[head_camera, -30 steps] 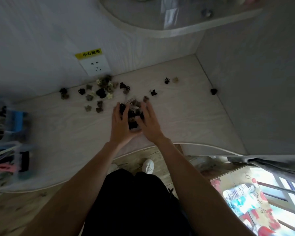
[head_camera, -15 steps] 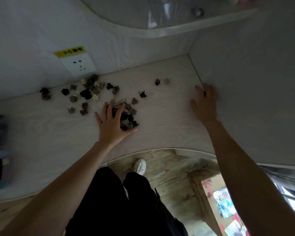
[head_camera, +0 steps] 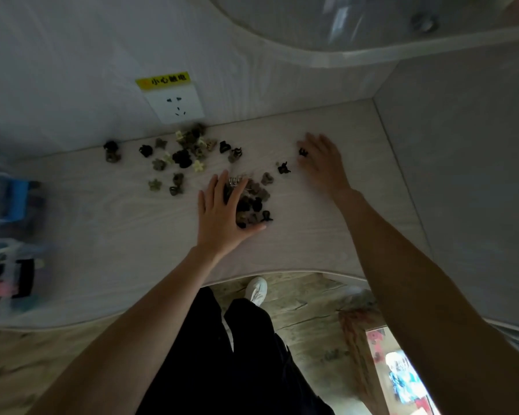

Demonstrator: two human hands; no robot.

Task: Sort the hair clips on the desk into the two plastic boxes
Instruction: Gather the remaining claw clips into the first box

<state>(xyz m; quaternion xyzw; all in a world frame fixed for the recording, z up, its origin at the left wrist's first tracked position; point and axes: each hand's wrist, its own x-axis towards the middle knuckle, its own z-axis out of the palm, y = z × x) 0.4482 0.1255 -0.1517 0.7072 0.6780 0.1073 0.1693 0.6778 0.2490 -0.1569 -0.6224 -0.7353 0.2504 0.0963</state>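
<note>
Nearest the camera, the person's dark trousers (head_camera: 234,354) and 1 white shoe (head_camera: 256,290) stand on the wood-pattern floor (head_camera: 306,298) below the desk (head_camera: 117,235) edge.

On the desk, the left hand (head_camera: 222,217) lies flat, palm down, fingers straight and slightly spread, its thumb stretched out to the right. It rests against the left side of a small heap of dark and brown hair clips (head_camera: 252,202), cupping them without curling round any.

At the left edge, blurred, stand the plastic boxes (head_camera: 9,250), holding blue, pink and dark items; their contents cannot be told apart.

Further back and to the right, the right hand (head_camera: 324,163) is blurred, palm down, fingers extended toward a black clip (head_camera: 303,151) just at its fingertips. Whether it touches that clip cannot be told. Another black clip (head_camera: 283,168) lies just left of the hand.

Beyond the left hand, a loose scatter of clips (head_camera: 180,154), black, brown and pale yellow, spreads along the wall base.

On the wall above sits a white socket (head_camera: 177,104) under a yellow label (head_camera: 164,80). A curved shelf (head_camera: 357,52) overhangs at the top.
</note>
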